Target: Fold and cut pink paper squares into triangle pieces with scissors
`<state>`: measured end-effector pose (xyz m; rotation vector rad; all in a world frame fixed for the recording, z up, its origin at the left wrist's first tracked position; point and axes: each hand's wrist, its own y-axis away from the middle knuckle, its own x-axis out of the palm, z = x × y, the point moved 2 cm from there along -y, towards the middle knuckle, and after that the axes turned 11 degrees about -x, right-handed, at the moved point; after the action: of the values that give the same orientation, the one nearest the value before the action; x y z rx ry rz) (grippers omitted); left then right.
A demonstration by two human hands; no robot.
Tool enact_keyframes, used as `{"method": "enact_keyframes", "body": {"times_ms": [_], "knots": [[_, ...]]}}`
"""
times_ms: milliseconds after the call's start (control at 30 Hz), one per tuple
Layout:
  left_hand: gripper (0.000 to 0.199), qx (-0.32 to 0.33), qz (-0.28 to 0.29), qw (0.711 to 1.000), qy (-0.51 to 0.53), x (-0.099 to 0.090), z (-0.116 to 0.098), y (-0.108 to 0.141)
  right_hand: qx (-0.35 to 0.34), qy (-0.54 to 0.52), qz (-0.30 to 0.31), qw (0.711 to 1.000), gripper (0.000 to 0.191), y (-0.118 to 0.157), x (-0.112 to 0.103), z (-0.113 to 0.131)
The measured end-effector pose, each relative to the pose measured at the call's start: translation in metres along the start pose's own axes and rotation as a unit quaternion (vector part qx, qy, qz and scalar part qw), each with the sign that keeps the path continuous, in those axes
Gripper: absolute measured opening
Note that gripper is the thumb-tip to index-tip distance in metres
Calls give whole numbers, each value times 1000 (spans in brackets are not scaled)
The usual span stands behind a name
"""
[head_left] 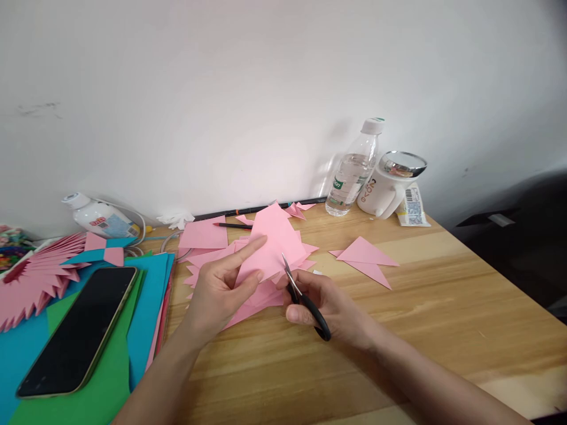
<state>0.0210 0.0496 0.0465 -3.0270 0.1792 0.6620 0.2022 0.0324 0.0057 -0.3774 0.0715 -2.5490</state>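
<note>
My left hand (221,289) pinches a pink paper piece (272,236) between thumb and fingers, holding it raised over a pile of pink paper. My right hand (325,304) is closed on black-handled scissors (316,313). Their blades point up and left and lie against the lower right part of the held paper. Beneath and around the held piece are overlapping pink cut sheets (206,257). Separate pink triangles (365,258) rest on the table to the right of the pile.
On the left, a phone (80,330) lies on green and blue paper (150,313), beside a pleated pink paper shape (42,277) and a white bottle (101,218). Along the wall are a pen (234,225), a water bottle (352,174) and a white mug (385,192) on the wooden table (443,319).
</note>
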Motion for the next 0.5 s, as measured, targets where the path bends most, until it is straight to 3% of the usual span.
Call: {"method": "enact_keyframes", "body": {"times_ms": [500], "knots": [[49,-4,-7,1000,2,0,0,1,-12,-20,3,1000,40,1,1,1]]}}
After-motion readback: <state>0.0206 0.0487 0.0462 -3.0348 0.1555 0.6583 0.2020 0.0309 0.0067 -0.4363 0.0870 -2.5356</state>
